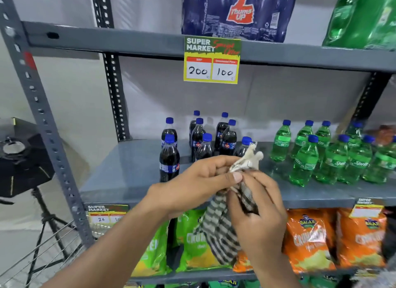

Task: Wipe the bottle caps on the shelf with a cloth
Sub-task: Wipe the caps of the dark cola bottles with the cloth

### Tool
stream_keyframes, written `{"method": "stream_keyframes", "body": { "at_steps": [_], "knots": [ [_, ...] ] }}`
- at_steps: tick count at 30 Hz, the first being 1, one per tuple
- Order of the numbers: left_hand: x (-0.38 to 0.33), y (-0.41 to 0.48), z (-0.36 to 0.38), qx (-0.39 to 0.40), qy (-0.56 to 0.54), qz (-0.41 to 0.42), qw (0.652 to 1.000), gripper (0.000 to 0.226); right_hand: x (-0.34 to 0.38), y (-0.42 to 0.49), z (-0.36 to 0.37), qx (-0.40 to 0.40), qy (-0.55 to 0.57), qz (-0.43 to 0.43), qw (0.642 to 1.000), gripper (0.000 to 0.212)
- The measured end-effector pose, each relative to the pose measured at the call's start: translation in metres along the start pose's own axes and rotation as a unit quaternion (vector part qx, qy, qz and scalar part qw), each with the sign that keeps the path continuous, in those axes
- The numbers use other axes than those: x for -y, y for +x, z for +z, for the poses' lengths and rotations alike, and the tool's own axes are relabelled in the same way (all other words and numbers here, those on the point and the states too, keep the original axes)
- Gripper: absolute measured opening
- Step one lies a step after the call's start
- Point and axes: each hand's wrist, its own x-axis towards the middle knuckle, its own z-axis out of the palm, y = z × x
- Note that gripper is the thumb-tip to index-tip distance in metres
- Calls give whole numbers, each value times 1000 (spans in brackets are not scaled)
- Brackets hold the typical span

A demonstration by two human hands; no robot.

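Bunching striped cloth (222, 225) in both hands, left hand (192, 187) and right hand (257, 210) pinching it | cola bottles' blue caps (246, 140) just behind cloth | risk: we topple crowded bottles by swiping loosely

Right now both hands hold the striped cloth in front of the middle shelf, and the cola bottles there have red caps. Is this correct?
Not quite. In the head view the cola bottles have blue caps, not red. Both the left hand and the right hand do hold the striped cloth before the middle shelf.

Left hand (199, 180) and right hand (255, 204) together at chest height, fingers pinched closed, forearms angled inward.
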Motion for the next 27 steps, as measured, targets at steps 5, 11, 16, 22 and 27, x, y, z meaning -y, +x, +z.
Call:
{"method": "stream_keyframes", "body": {
  "at_steps": [5,11,16,22,27],
  "knots": [
    [10,17,-31,-117,151,34,981,25,-11,1,17,-53,-26,20,998,26],
    [6,64,-83,-265,275,45,923,27,-30,0,34,-8,-11,7,1000,36],
    [15,95,-96,-195,230,-74,951,34,-43,9,61,33,-9,-27,999,36],
    [25,103,-94,-192,147,-96,966,26,-53,20,88,98,-35,0,995,37],
    [27,105,-93,-233,84,-95,964,30,-58,18,101,120,-7,55,991,29]
  ]
}}
